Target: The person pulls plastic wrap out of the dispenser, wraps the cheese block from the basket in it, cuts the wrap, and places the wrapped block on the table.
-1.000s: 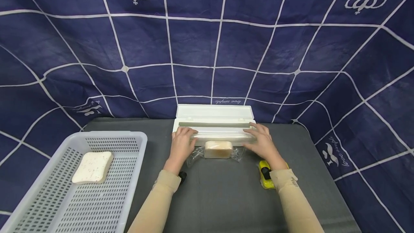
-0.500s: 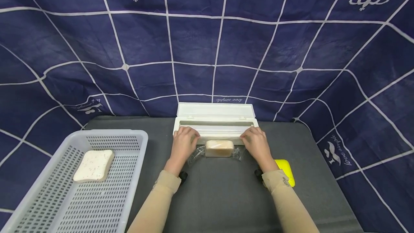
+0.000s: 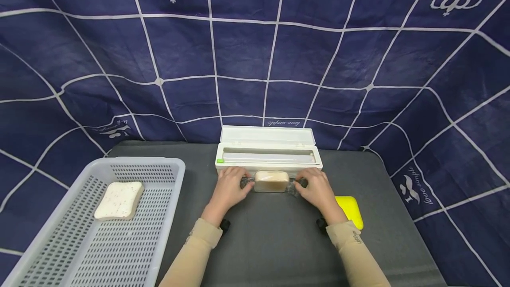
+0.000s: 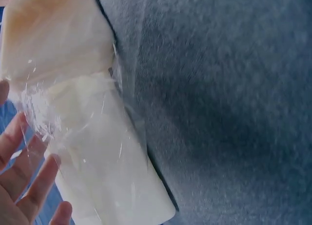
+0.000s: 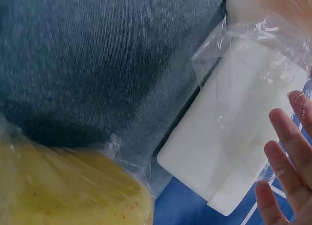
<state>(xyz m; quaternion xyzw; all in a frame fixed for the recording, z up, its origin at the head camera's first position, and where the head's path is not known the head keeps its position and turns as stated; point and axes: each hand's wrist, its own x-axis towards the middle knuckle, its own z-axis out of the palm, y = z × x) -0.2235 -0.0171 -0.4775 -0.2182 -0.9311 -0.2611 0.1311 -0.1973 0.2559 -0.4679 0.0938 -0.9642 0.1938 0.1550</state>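
A tan-and-cream bread-shaped block [image 3: 272, 181] sits at the front of a white cling film dispenser [image 3: 268, 166] whose lid is raised. Clear film [image 4: 97, 112] spreads out from the block's ends and overlaps the dispenser's white front. To the block's left is my left hand [image 3: 231, 188], fingers loosely spread at the film. My right hand [image 3: 316, 188] mirrors it on the other side, fingertips right at the film [image 5: 263, 54]. In the wrist views the fingers look apart and fairly straight; the right thumb is hidden in its wrist view.
A yellow film-wrapped slab [image 5: 73, 186] lies beside my right wrist. At the left stands a pale perforated basket [image 3: 179, 176] with a white speckled slice-shaped block [image 3: 119, 200] in it. A blue checked cloth [image 3: 247, 56] hangs behind the grey table [image 3: 271, 242]. A green slider [image 3: 220, 160] sits on the dispenser.
Both hands have come down from the dispenser's edge to the film at either side of the block. Earlier, the right hand moved inward from the dispenser's right end.
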